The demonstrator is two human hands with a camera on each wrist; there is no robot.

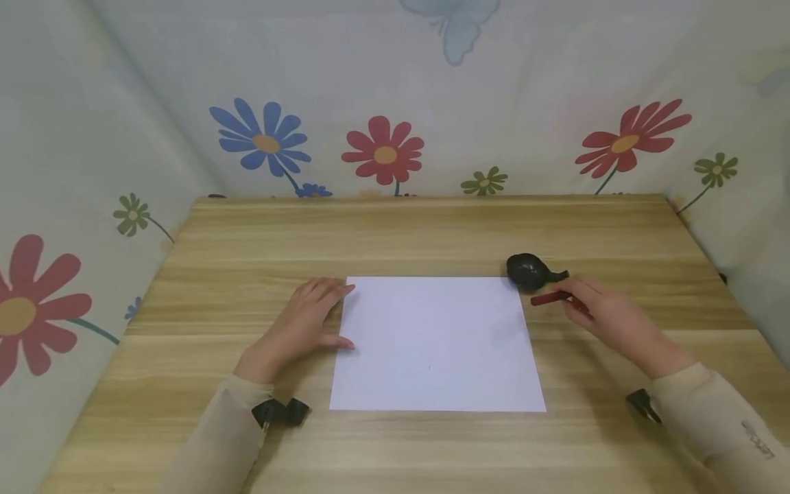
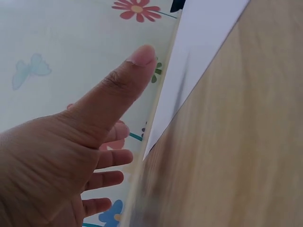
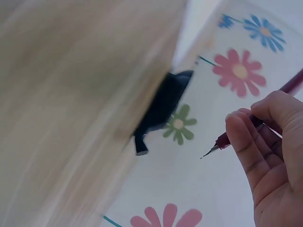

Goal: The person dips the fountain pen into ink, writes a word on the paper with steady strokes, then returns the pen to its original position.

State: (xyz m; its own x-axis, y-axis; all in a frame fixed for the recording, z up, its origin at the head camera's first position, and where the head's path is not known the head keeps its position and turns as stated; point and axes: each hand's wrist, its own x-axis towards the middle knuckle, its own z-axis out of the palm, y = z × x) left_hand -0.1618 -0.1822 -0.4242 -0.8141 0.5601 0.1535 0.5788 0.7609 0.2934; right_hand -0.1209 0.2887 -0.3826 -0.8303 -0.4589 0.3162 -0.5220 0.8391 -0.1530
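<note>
A white sheet of paper (image 1: 435, 343) lies on the wooden table, with one tiny dark mark low near its middle. My left hand (image 1: 302, 322) is at the sheet's left edge, its thumb and fingertips overlapping the paper in the head view; the left wrist view shows the fingers spread and holding nothing. Off the right edge, my right hand (image 1: 607, 319) pinches a dark red fountain pen (image 1: 549, 298). Its metal nib is bare in the right wrist view, pointing away from the fingers. Just beyond that hand sits a glossy black rounded object (image 1: 527, 272) with a narrow neck, at the paper's far right corner.
The wooden table (image 1: 426, 233) ends at the back against a pale curtain (image 1: 345, 62) printed with flowers, which also hangs along both sides. Black wrist-camera mounts (image 1: 280, 412) stick out by the sleeves.
</note>
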